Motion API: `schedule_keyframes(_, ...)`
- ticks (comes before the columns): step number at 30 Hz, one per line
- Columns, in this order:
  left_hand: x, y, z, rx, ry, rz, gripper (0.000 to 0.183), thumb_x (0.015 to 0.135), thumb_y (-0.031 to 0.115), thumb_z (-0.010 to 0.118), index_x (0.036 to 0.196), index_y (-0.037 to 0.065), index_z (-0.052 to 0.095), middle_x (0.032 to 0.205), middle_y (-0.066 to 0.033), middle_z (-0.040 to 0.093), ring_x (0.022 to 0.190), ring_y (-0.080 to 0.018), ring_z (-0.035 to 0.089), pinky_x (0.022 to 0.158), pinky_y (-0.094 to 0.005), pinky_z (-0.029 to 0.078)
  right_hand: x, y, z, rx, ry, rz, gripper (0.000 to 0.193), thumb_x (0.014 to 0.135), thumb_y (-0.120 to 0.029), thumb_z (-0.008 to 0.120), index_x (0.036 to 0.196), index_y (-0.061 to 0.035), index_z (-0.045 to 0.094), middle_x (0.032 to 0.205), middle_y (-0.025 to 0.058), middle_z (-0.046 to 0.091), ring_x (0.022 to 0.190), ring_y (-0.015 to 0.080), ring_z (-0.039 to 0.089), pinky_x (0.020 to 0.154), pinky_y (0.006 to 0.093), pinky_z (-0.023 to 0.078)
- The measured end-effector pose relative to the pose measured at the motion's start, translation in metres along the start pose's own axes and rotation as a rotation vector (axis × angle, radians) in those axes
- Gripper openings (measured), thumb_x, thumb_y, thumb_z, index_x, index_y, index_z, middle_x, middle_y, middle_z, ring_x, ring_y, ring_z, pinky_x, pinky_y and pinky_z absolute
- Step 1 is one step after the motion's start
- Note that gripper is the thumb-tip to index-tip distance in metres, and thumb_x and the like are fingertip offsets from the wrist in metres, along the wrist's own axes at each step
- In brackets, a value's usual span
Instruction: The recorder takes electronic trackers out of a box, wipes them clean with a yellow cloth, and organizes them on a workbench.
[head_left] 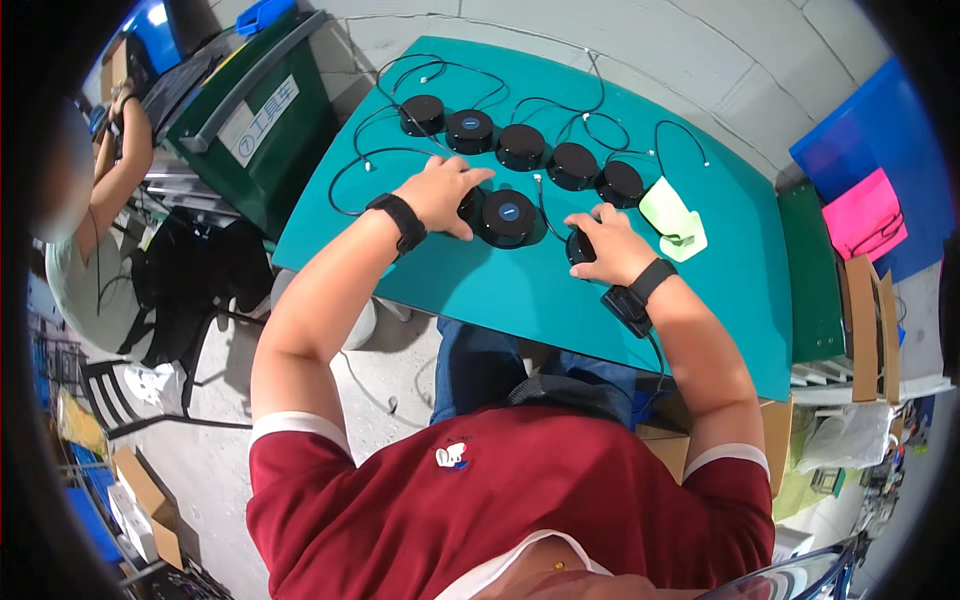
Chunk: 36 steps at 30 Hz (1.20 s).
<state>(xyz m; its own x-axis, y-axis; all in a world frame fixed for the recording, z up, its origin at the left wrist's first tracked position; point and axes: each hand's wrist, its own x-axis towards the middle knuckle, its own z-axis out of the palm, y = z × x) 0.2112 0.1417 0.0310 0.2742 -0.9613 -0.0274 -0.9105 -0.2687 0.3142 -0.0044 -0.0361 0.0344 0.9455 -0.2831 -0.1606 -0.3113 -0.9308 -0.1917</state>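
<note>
Several black round devices with thin black cables lie on a teal tabletop (530, 275). My left hand (440, 195) is curled round one black round device (466, 206), mostly hidden under the fingers. Beside it, between my hands, sits another black disc (508, 218) with a blue oval mark on top. My right hand (612, 248) grips a third black round device (578, 247) between thumb and fingers, partly covered by them. A row of similar discs (520, 148) stretches behind my hands. A pale yellow-green cloth or glove (674, 218) lies right of the row.
Loose cables (590, 115) with white plugs trail across the table's far side. A green cabinet (255, 125) stands at the left, near a black chair (150, 395) and another person's arm (130, 160). Blue board (860, 150) and a pink sheet (868, 222) are at the right.
</note>
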Motion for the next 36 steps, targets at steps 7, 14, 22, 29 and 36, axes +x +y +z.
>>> schedule_keyframes(7, -0.002, 0.016, -0.003, 0.087, -0.085, -0.053, 0.088, 0.058, 0.022, 0.078, 0.133, 0.020, 0.032, 0.115, -0.0164, 0.045, 0.105, -0.0367, 0.044, 0.087, -0.0441, 0.043, 0.007, -0.016, -0.005, 0.037, 0.019, 0.199, 0.061, 0.066, -0.022, 0.071, 0.122, -0.0186, 0.045, 0.116, 0.0161, 0.042, 0.105, 0.0351, 0.045, 0.085, 0.0422, 0.045)
schedule_keyframes(14, 0.001, 0.032, -0.001, 0.158, -0.127, -0.136, 0.078, 0.063, 0.037, 0.074, 0.130, 0.021, 0.037, 0.115, -0.0180, 0.043, 0.105, -0.0368, 0.045, 0.086, -0.0435, 0.044, 0.015, -0.037, 0.002, 0.003, 0.007, 0.325, 0.062, 0.068, -0.021, 0.068, 0.125, -0.0224, 0.043, 0.117, 0.0149, 0.041, 0.106, 0.0347, 0.045, 0.084, 0.0401, 0.047)
schedule_keyframes(22, -0.006, 0.054, 0.008, 0.133, -0.133, 0.004, 0.072, 0.063, 0.038, 0.074, 0.125, 0.022, 0.043, 0.109, -0.0164, 0.045, 0.103, -0.0352, 0.046, 0.085, -0.0432, 0.044, 0.001, -0.041, 0.004, 0.199, -0.045, 0.246, 0.087, 0.052, -0.045, 0.076, 0.129, -0.0261, 0.040, 0.128, 0.0208, 0.030, 0.121, 0.0393, 0.026, 0.088, 0.0523, 0.038)
schedule_keyframes(29, -0.016, 0.060, 0.009, 0.086, -0.167, 0.026, 0.075, 0.061, 0.032, 0.075, 0.128, 0.024, 0.041, 0.111, -0.0163, 0.044, 0.105, -0.0346, 0.044, 0.086, -0.0436, 0.043, -0.008, -0.053, 0.006, 0.150, 0.000, 0.264, 0.091, 0.045, -0.052, 0.078, 0.125, -0.0245, 0.045, 0.137, 0.0247, 0.019, 0.128, 0.0444, 0.012, 0.086, 0.0678, 0.027)
schedule_keyframes(36, -0.021, 0.059, 0.006, 0.120, -0.200, 0.045, 0.083, 0.060, 0.021, 0.076, 0.132, 0.026, 0.035, 0.116, -0.0162, 0.043, 0.105, -0.0350, 0.044, 0.087, -0.0422, 0.043, -0.011, -0.055, 0.013, 0.162, 0.085, 0.285, 0.080, 0.044, -0.048, 0.078, 0.116, -0.0240, 0.052, 0.133, 0.0183, 0.027, 0.125, 0.0405, 0.017, 0.086, 0.0608, 0.032)
